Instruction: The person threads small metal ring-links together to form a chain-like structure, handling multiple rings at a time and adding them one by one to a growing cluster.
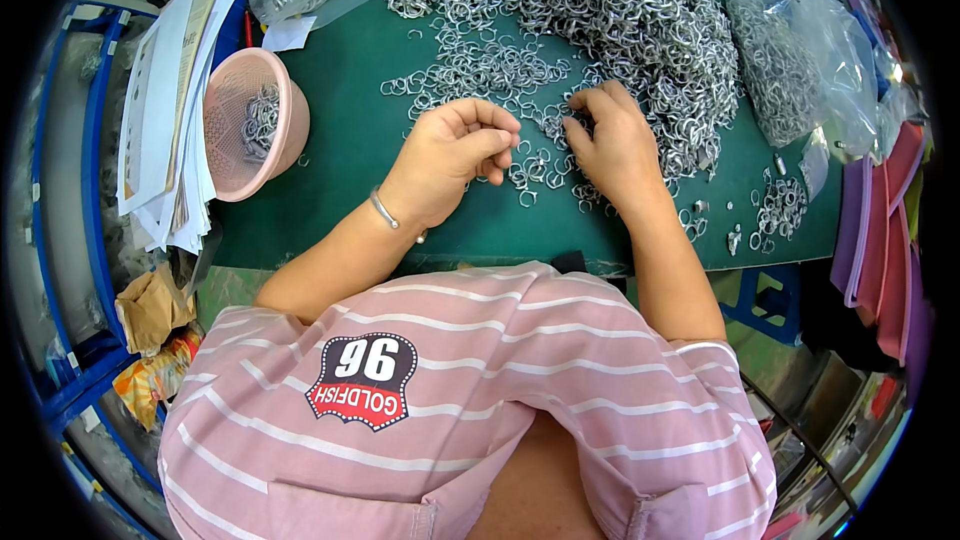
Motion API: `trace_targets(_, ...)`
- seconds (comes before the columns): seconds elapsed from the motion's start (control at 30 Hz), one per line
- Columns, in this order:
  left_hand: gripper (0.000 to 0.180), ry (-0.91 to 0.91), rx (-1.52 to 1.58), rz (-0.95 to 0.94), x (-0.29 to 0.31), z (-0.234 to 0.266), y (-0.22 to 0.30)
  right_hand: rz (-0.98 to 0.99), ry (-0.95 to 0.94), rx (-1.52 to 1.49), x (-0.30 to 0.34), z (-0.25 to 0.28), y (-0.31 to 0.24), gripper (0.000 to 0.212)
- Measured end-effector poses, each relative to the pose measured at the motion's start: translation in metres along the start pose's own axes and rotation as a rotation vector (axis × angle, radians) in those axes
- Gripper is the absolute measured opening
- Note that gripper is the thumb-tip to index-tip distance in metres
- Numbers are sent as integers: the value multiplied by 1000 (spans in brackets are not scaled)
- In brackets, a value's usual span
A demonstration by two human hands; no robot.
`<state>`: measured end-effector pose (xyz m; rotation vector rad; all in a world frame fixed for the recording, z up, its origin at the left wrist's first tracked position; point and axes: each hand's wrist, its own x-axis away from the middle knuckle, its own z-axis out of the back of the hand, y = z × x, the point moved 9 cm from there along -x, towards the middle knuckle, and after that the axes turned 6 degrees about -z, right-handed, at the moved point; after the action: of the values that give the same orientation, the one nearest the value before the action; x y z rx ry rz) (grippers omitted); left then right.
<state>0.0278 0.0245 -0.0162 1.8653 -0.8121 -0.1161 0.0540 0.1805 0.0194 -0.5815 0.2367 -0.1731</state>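
A: Where are the metal rings being seen?

B: Most are being supported in a large heap by the green table, in front of and beyond the right hand. A thinner layer is being seen spread to the left of the heap, and a few loose rings are being seen between the two hands.

A: And how is the left hand being held?

B: It is being held just above the table, with the fingers curled and the thumb tip being kept against or very near the forefinger. Whether a ring is being pinched there cannot be told. A bracelet is being worn on that wrist.

A: What about the right one?

B: It is being held at the near left edge of the heap, palm down, the thumb being kept apart from the bent fingers. Whether a ring is being touched cannot be told.

A: What else is being seen?

B: More rings are being contained by a pink basket on the left, beside stacked papers, and by a clear plastic bag right of the heap.
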Motion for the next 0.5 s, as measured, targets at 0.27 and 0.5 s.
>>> trace_targets(0.27,12,66,-51,-85,-3,10,7,201,38,-88,-4,-2,-28,11)
trace_targets(0.5,12,57,-60,-128,-3,6,17,151,-82,-155,-18,-21,-36,12)
